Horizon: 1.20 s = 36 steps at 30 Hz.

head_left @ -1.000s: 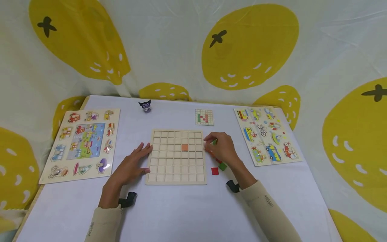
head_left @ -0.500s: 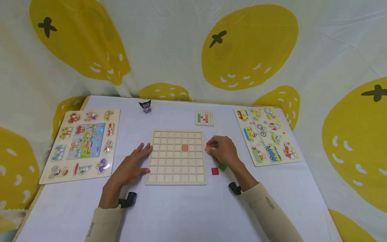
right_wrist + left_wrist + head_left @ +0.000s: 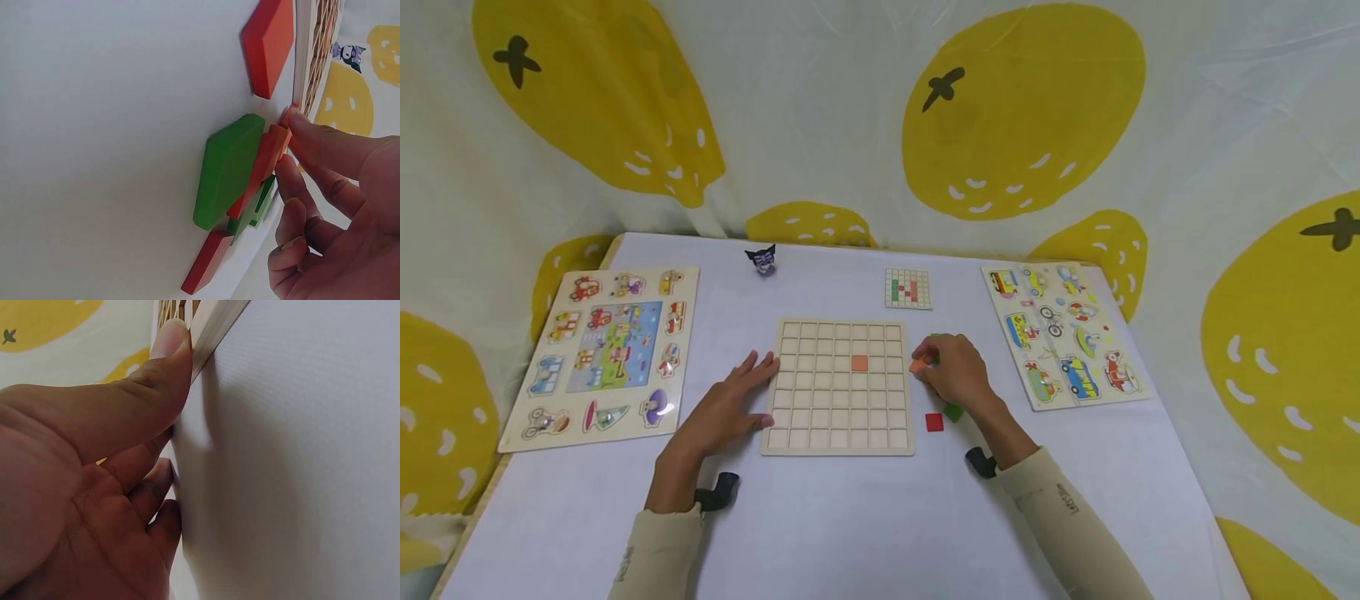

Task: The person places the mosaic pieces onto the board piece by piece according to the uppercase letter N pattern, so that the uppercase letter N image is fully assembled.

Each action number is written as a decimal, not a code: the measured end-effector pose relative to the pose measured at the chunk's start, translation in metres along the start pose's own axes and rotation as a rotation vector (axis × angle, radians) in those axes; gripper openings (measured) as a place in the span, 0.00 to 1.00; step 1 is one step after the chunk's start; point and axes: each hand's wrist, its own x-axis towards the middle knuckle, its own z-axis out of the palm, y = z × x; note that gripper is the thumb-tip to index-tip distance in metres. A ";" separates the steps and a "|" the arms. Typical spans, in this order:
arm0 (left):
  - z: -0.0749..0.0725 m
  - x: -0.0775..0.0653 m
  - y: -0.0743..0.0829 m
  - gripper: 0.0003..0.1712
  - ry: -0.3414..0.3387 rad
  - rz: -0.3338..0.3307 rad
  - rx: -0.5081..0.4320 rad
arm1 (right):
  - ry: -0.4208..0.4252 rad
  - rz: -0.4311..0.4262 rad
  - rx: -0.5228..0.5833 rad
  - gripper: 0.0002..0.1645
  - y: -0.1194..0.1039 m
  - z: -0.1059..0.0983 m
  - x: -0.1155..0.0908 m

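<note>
A wooden grid board [image 3: 837, 451] lies mid-table, with one orange tile [image 3: 860, 363] set in a cell. My left hand [image 3: 724, 414] rests along its left side, fingers spread; in the left wrist view the thumb [image 3: 169, 369] touches the board's edge. Just right of the board, my right hand [image 3: 957, 371] pinches another orange tile [image 3: 919, 366] between thumb and fingertips. Below and around that hand lie loose tiles: a red tile [image 3: 934, 422], a green tile [image 3: 231, 169] and several more red, orange and green ones, partly hidden by the hand in the head view.
Behind the board lies a small pattern card [image 3: 907, 288] showing red and green squares. A vehicle puzzle board [image 3: 688, 283] sits on the left, another [image 3: 1052, 392] on the right. A small dark figurine [image 3: 763, 260] stands at the back.
My right fingertips have drawn slightly down and right from the board's edge, and an orange tile now shows between them. The left hand stays in place.
</note>
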 end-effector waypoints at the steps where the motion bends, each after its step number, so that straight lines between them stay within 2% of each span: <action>1: 0.000 0.000 0.000 0.56 -0.003 -0.002 0.002 | 0.000 -0.001 -0.002 0.10 0.000 0.000 0.000; 12: -0.001 0.001 -0.003 0.56 -0.009 -0.017 0.009 | -0.014 0.008 -0.020 0.11 -0.002 0.000 0.002; 20: 0.000 0.001 -0.003 0.57 -0.012 -0.022 0.010 | 0.021 0.022 0.034 0.09 -0.001 0.003 0.001; 26: -0.001 0.000 -0.002 0.57 -0.010 -0.022 0.007 | 0.044 0.011 0.076 0.06 -0.009 0.001 -0.004; 31: -0.001 0.000 -0.003 0.57 -0.009 -0.018 0.000 | 0.074 -0.024 0.095 0.07 -0.017 -0.001 -0.007; 36: 0.000 0.000 -0.004 0.57 -0.006 -0.019 -0.002 | 0.059 -0.040 0.149 0.09 -0.024 0.002 -0.009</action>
